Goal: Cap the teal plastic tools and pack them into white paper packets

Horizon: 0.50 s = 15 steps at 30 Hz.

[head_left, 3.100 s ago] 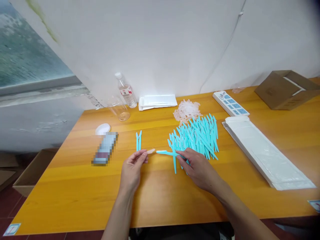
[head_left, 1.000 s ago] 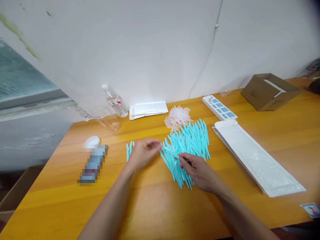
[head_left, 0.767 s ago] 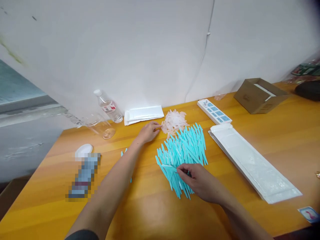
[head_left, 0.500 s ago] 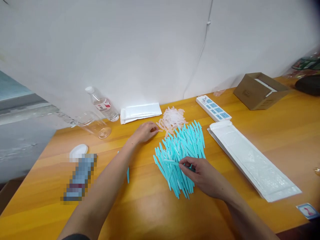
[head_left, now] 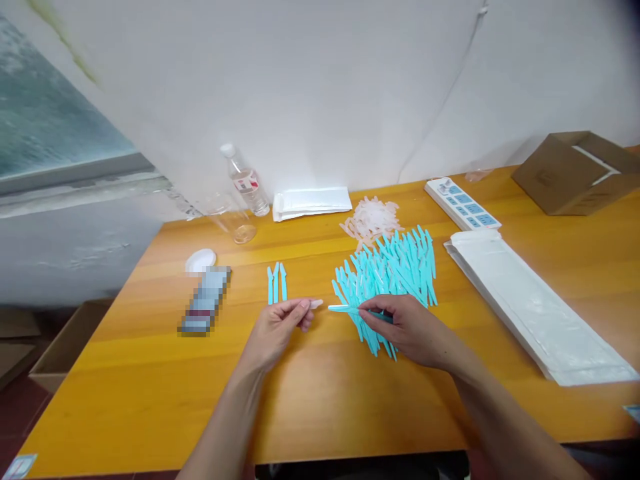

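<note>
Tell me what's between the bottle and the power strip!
In the head view, white packaging lies nearer the bottle, and a pale pile lies nearer the power strip.

Workroom, plain, workshop-like; exact kind not certain. Worktable [head_left: 320, 407], wood-grain top, spans the lower half of the frame. Turquoise tools [head_left: 406, 259], many alike, heaped right of centre; small pale pieces [head_left: 375, 217], likewise heaped, just above. Power strip [head_left: 463, 204], on the tabletop, right. Open cardboard box [head_left: 557, 177], upper right; cardboard carton [head_left: 47, 381], low at left edge. White wall [head_left: 310, 87], stained at upper left, behind. Window [head_left: 50, 113], upper left. Red-brown tiled floor [head_left: 21, 421], lower left corner.
</note>
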Each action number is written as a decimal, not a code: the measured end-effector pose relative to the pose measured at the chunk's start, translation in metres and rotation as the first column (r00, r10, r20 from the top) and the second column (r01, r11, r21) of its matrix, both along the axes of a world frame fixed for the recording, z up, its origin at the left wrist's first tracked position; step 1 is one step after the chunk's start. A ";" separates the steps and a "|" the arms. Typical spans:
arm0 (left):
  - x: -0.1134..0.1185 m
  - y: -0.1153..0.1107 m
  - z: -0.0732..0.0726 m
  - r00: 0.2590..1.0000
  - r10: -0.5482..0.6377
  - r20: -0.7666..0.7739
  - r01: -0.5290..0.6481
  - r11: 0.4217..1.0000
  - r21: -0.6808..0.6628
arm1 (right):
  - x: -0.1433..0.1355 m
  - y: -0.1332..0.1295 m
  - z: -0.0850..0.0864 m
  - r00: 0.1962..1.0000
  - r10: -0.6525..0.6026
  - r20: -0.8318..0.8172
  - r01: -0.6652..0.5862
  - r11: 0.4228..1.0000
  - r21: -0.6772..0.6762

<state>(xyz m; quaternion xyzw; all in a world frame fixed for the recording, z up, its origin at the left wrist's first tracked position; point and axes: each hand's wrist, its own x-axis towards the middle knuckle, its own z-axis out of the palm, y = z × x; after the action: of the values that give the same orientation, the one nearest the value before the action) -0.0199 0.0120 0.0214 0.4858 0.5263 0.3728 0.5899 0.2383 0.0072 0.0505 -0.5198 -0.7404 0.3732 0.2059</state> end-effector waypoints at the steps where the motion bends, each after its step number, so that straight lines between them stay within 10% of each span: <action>1: 0.000 -0.007 -0.002 0.999 0.014 0.033 -0.013 0.999 -0.030 | -0.004 -0.002 0.000 1.000 0.017 0.009 -0.017 1.000 0.001; 10: 0.007 -0.035 -0.007 0.995 0.036 0.092 -0.029 0.996 -0.084 | -0.025 -0.013 0.001 0.993 0.120 0.018 -0.120 0.993 0.005; 15: 0.036 -0.047 -0.022 0.915 0.275 0.296 -0.234 0.958 -0.167 | -0.049 -0.019 -0.008 0.989 0.063 -0.135 -0.068 0.997 -0.030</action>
<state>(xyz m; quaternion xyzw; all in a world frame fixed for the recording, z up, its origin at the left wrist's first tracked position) 0.0163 -0.0353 -0.0011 0.3082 0.5065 0.4848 0.6430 0.1891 -0.0122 0.0424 -0.4724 -0.7349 0.4266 0.2339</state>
